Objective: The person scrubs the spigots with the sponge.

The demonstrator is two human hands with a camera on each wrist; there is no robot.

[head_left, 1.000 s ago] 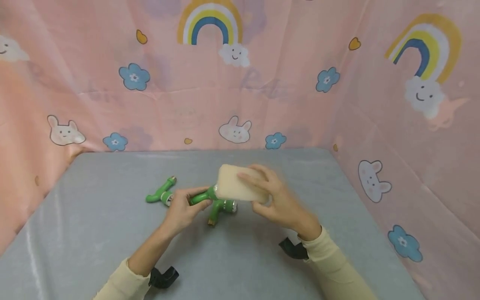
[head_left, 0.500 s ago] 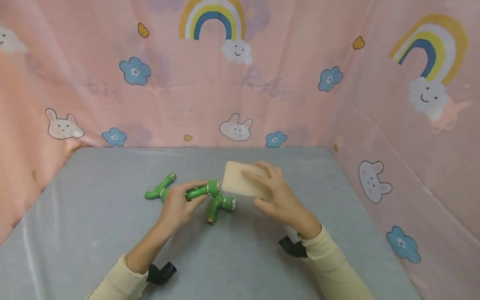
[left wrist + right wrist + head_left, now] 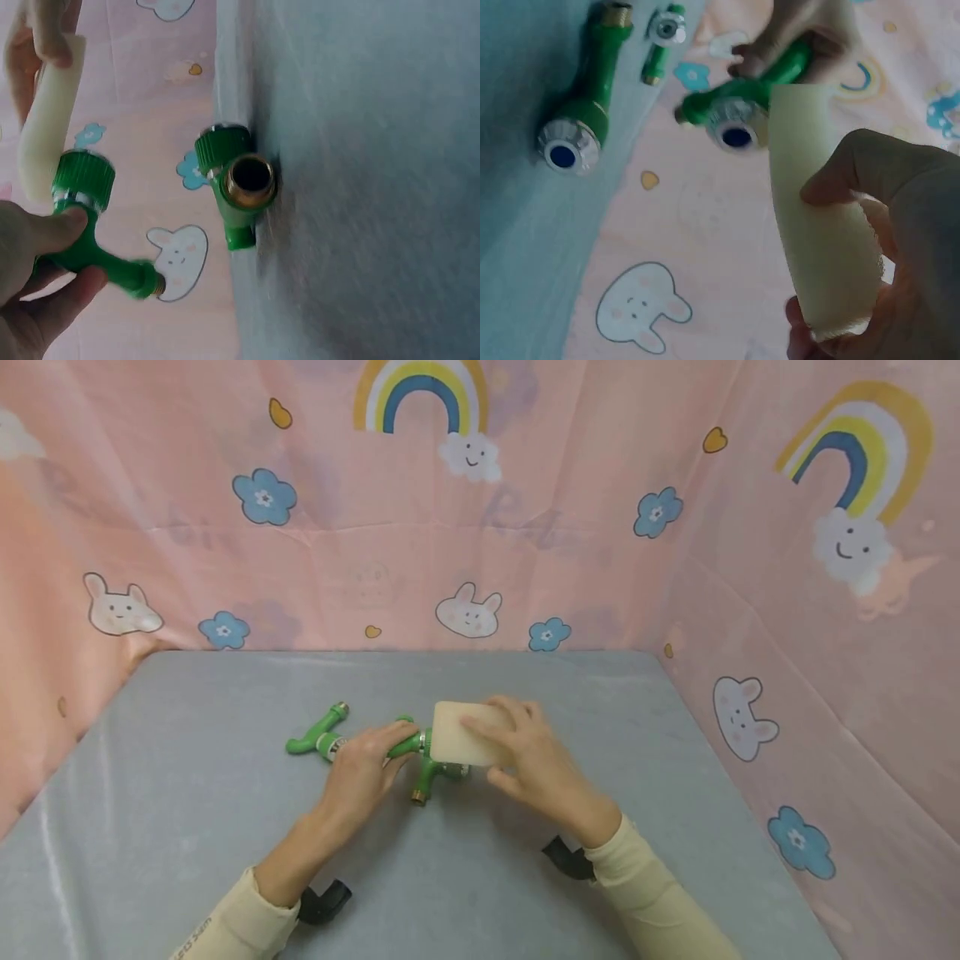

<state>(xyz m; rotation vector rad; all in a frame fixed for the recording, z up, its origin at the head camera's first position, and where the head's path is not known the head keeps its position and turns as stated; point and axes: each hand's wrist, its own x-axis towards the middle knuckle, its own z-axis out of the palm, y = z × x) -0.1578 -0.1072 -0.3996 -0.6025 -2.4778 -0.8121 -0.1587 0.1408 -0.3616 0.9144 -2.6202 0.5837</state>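
My left hand (image 3: pixel 365 768) grips a green tap (image 3: pixel 97 259) above the table, thumb and fingers around its body. The tap's ribbed knob (image 3: pixel 84 176) points toward the sponge. My right hand (image 3: pixel 543 768) holds a cream block-shaped sponge (image 3: pixel 468 733) by its right part. In the left wrist view the sponge's lower end lies against the side of the knob; in the head view it covers the knob. Beneath them, a second green tap (image 3: pixel 422 785) with a brass threaded end lies on the table, partly hidden by the sponge.
A third green tap (image 3: pixel 318 733) lies farther left, partly behind my left hand. A black elbow-shaped piece (image 3: pixel 325 902) shows beside the left cuff and a similar black piece (image 3: pixel 567 858) beside the right. Pink printed cloth (image 3: pixel 585 585) hangs behind the grey-covered table (image 3: pixel 225 827).
Half a second ago the sponge was farther right, with the tap's knob showing. Now it has come left and slightly down, over the knob. Both hands keep their hold.
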